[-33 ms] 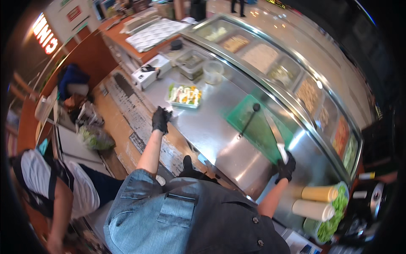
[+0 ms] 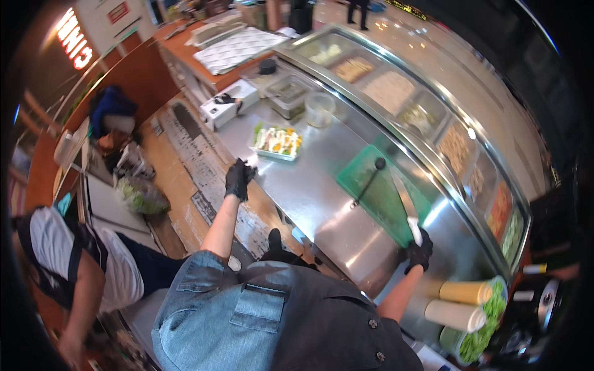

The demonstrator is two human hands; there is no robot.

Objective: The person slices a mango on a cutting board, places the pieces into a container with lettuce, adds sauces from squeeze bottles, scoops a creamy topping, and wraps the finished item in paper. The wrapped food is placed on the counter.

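My right hand [image 2: 420, 251], in a black glove, grips the white handle of a long knife [image 2: 405, 201]. Its blade lies along the green cutting board [image 2: 387, 213], beside a thin dark utensil with a round black end [image 2: 379, 164]. Also gloved in black, my left hand [image 2: 239, 180] hovers by the counter's left edge. Its fingers are loosely bent and apart, and I see no object held in them. Just beyond it a clear tray of salad [image 2: 276, 143] stands on the counter, showing greens, yellow pieces and white sauce.
Food pans behind a glass guard [image 2: 388, 86] line the far side. Squeeze bottles [image 2: 456, 315] and a tub of lettuce [image 2: 486, 328] stand near right. Clear tubs [image 2: 320, 110] and a white glove box [image 2: 229, 104] sit at the back left. A co-worker [image 2: 111, 266] is at left.
The view has shifted a little, so the counter appears slightly to the right and lower. My right hand stays on the knife. The co-worker's arm at the left has moved slightly.
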